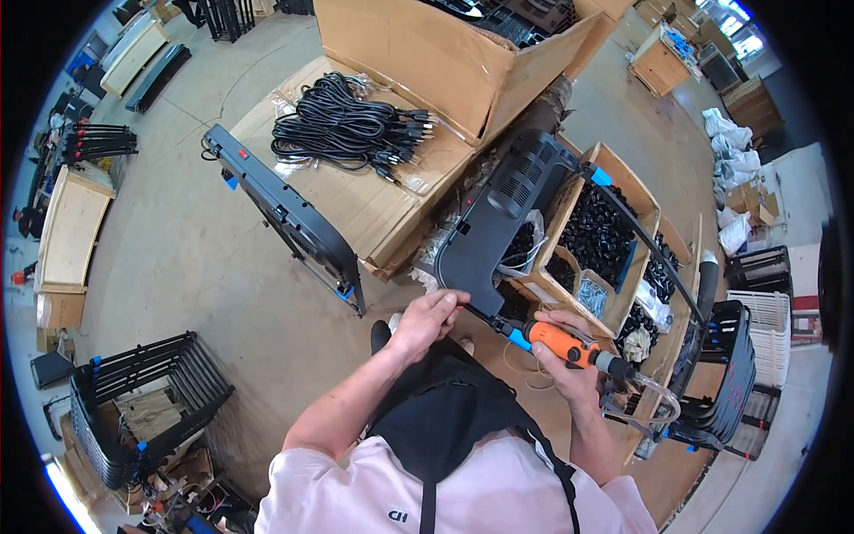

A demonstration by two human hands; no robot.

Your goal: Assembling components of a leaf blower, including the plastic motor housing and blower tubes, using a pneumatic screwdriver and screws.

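My right hand point(569, 358) is wrapped round an orange power screwdriver point(560, 343) with a clear hose at its rear. Its front end points left, beside a blue sleeve point(519, 339) on a black bar point(487, 318). At the bar's left end, the thumb and fingers of my left hand point(425, 326) are pinched together; what lies between them is hidden. Just beyond my hands, a black plastic housing point(471, 233) with vents leans against the parts bins. A black tubular frame point(654, 242) with another blue sleeve extends over the bins to the right.
A wooden parts bin point(654, 210) holds black pieces and silver screws. Coiled black cables point(342, 123) lie on a cardboard box point(378, 227), beside a large open carton point(418, 49). A second black housing point(285, 209) stands at left. Stacked black frames point(147, 400) are at lower left.
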